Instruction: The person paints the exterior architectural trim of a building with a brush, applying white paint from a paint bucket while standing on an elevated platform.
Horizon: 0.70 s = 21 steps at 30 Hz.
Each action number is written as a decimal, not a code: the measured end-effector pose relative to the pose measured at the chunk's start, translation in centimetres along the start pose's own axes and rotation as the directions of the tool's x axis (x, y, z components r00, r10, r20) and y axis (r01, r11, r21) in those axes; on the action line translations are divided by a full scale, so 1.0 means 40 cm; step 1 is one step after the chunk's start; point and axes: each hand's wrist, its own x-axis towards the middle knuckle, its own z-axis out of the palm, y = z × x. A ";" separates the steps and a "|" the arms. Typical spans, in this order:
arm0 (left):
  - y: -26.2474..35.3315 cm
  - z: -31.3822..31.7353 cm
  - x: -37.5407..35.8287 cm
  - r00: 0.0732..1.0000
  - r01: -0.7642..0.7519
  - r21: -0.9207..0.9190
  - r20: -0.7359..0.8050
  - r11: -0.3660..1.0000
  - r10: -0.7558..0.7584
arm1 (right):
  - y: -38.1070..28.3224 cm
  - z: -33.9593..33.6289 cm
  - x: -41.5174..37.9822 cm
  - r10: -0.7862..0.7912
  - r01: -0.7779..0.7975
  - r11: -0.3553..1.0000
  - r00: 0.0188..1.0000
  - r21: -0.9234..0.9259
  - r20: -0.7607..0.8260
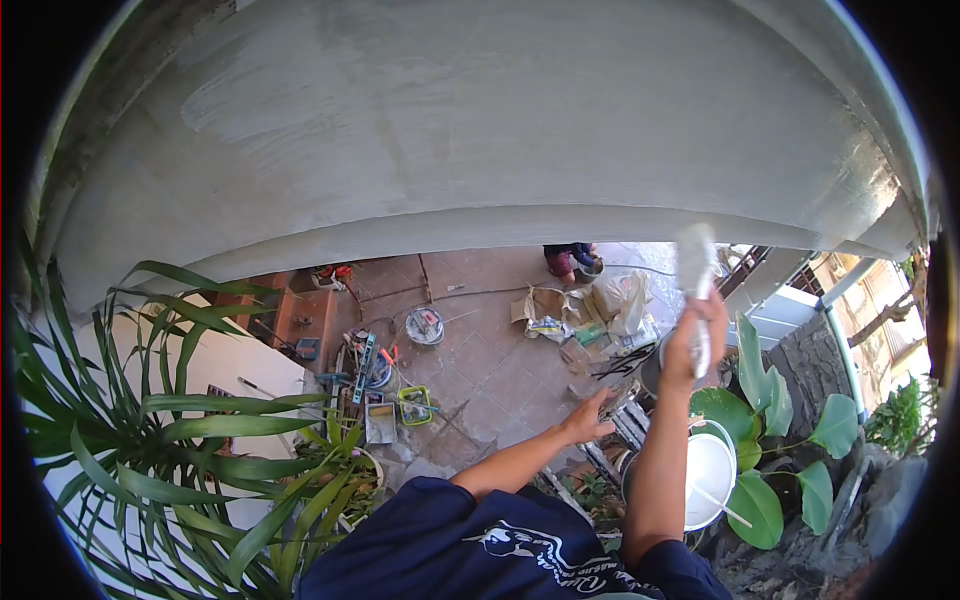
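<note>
My right hand (688, 345) is closed around the handle of a white-coated paintbrush (695, 258), raised with its bristles up, blurred by motion, just under the lower edge of the grey plastered wall (520, 130). Lower and to the left, my left hand (586, 420) has its fingers stretched out at the top of a ladder (629, 424), holding nothing. A white bucket (711, 478) of white paint hangs or stands beside the ladder, right of my right forearm, with a pale stick (722, 508) leaning in it.
Far below lies a tiled floor (480, 370). On it are a bucket (425, 325), a yellow-green tray (414, 406), several tools and opened sacks (615, 300). Another person (563, 262) is partly visible by a pot. Long-leaved plants (190, 430) crowd the left; broad leaves (757, 508) stand right.
</note>
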 end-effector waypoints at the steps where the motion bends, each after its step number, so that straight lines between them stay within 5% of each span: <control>1: 0.009 -0.001 -0.004 1.000 0.021 0.015 0.018 1.000 -0.022 | 0.031 -0.020 0.023 0.110 -0.115 0.992 0.988 -0.043 -0.107; 5: 0.065 -0.019 -0.003 0.991 0.110 -0.026 0.081 0.994 -0.107 | 0.078 0.001 0.069 -0.072 0.050 0.981 0.991 -0.189 -0.111; 7: 0.045 0.003 0.011 0.999 -0.049 -0.051 -0.001 0.997 0.049 | -0.063 0.084 0.036 -0.200 0.194 0.971 0.979 -0.137 -0.034; 10: -0.011 0.018 0.007 0.994 -0.107 -0.101 -0.028 0.989 0.105 | -0.312 0.174 -0.111 -0.086 0.051 0.969 0.987 0.241 0.139; 14: 0.020 0.001 -0.006 0.998 0.038 -0.079 0.056 0.996 -0.034 | -0.505 0.218 -0.207 -0.629 0.217 0.657 0.686 0.722 0.366; 17: 0.016 -0.007 0.006 0.993 0.087 -0.035 0.084 0.996 -0.084 | -0.454 0.228 -0.176 -0.678 0.232 0.587 0.665 0.776 0.314; 19: 0.020 -0.010 -0.001 0.993 0.083 -0.014 0.089 0.996 -0.081 | -0.336 0.186 -0.095 -0.570 0.221 0.713 0.735 0.665 0.367; 21: 0.004 0.018 0.010 0.976 0.217 -0.268 0.069 0.939 -0.206 | -0.166 0.129 -0.029 -0.473 0.185 0.762 0.813 0.620 0.339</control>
